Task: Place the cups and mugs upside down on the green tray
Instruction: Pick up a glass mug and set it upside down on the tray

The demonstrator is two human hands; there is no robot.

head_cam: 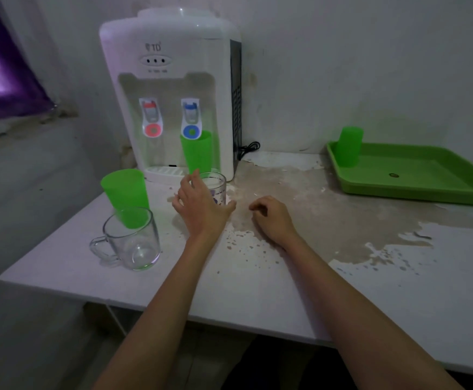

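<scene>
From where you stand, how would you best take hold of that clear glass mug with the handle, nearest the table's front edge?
Probably by its handle, coming in from the left. The glass mug stands upright, mouth up, with the handle sticking out to the left, clear of everything. The green cup stands close behind it, so wrapping the body from the back looks tighter. The left hand is nearest, open by the printed glass.

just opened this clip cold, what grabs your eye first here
The white water dispenser stands at the back left of the table, a green cup under its blue tap. The bright green tray sits far right with one cup upside down in its near-left corner. In the middle, the left hand reaches around a printed glass, with another green cup and a clear mug to its left.
</scene>
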